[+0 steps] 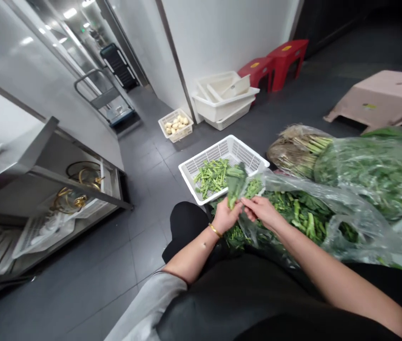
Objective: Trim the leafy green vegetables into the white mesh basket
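Note:
My left hand (225,217), with a gold bangle at the wrist, is closed around the lower part of a leafy green stem (235,183). Its dark leaves point up and away from me. Beside the left thumb, my right hand (262,211) is closed in a pinch at the same leafy green stem; the exact spot between its fingertips is partly hidden. Just beyond both hands sits a white perforated basket (245,150) holding a pile of cut green stems (212,176). Below and right of the hands, an opened clear plastic bag (343,196) holds more leafy greens (305,220).
Bundled greens with roots (293,149) and a bagged heap of greens (374,166) lie right. Farther back are a small basket of pale round vegetables (175,137), stacked white tubs (222,111), red stools (286,59) and a pink stool (381,97). A metal shelf (80,189) stands left.

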`<control>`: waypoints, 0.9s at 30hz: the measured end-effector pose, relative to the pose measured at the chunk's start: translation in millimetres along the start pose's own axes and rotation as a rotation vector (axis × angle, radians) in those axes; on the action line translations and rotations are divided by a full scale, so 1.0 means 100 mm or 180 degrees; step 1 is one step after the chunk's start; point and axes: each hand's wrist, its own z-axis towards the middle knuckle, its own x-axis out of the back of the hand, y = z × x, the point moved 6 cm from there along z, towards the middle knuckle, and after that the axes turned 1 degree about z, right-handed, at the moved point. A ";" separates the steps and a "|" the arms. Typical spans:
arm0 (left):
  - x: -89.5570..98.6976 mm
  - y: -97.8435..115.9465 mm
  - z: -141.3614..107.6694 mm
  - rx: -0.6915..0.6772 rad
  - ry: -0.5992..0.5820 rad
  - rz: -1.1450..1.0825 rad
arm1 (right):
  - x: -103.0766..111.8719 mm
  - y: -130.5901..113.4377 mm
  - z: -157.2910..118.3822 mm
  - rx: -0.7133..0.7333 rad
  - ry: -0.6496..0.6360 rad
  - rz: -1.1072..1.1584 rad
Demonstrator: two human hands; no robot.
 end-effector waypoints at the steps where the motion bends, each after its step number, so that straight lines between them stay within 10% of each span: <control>1: -0.01 0.02 -0.02 -0.0140 0.0000 0.0119 | 0.02 0.00 -0.01 0.0046 -0.0037 -0.0151; 11: 0.03 0.06 0.10 0.0516 0.0622 -0.1067 | -0.11 -0.56 -0.50 0.1927 0.0738 -0.2606; 17: -0.11 0.05 -0.01 0.0575 -0.0355 -0.1231 | -0.01 -0.49 -0.20 0.0789 0.0222 -0.1700; 23: 0.09 -0.02 0.10 0.0595 0.0371 -0.1209 | -0.33 -0.53 -0.49 0.2350 0.0479 -0.2390; 27: 0.21 0.02 0.07 0.0491 0.0323 -0.0954 | -0.30 -0.47 -0.49 0.1889 0.0292 -0.2050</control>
